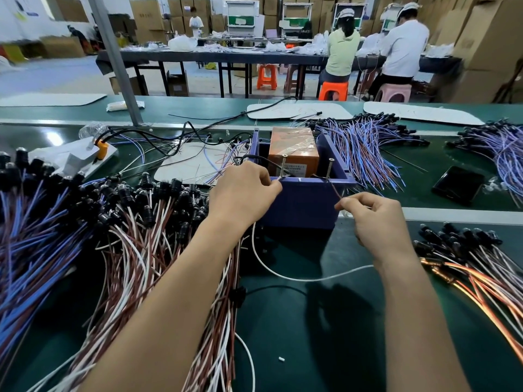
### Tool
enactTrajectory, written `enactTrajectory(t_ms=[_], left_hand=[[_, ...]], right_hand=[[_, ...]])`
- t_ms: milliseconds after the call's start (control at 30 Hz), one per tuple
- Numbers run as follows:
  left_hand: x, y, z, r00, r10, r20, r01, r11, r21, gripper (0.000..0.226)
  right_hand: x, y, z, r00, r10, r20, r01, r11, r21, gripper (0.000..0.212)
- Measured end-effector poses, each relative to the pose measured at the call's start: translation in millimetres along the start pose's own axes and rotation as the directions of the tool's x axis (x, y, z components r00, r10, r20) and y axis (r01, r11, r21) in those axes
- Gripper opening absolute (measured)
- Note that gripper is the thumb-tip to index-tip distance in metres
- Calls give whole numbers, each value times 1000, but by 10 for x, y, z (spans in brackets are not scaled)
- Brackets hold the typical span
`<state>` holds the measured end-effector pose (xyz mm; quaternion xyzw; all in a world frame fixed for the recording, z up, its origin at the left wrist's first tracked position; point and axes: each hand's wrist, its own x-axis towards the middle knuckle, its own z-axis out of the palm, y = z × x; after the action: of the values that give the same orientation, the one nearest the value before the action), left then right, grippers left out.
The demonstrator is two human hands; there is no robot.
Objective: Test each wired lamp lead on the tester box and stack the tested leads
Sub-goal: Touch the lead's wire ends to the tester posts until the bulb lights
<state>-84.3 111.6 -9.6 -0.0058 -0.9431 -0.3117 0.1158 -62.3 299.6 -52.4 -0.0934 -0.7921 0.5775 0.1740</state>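
A purple tester box [304,198] stands mid-table with an orange block [293,154] inside and two upright screws [283,166] on its front rim. My left hand [243,190] pinches a white wire end against the left screw. My right hand [373,219] pinches a brown wire [335,190] that runs up to the right screw [329,169]. The white wire [297,278] of this lamp lead loops below the box between both wrists. The lead's lamp end is hidden.
Piles of black-capped leads lie at left [135,222], at right [475,256] and behind the box [365,145]. A dark phone [457,184] lies right of the box. A white power strip [76,157] sits at the left. Two people sit at a far table.
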Motion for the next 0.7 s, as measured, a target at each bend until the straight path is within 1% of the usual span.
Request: enactTrajectory(t_ms=[467,600,667,700], left_hand=[[-8,1,0,1000,3,-3,-3,1000,6,26],[2,-14,9,1000,16,-7,-16,1000,9,22],[20,-22,0,999,44,22,-43,998,-48,25],[18,-8,-19,996,70,58,-62,990,-129,28]], right_hand=[[-13,-10,11,1000,-1,9,2,1000,-17,18],[-23,-17,16,1000,5,14,-5,1000,-17,19],[-28,-30,3,1000,12,14,-12,1000,-5,20],[-33,-43,-11,1000,16,16,-16,1000,8,21]])
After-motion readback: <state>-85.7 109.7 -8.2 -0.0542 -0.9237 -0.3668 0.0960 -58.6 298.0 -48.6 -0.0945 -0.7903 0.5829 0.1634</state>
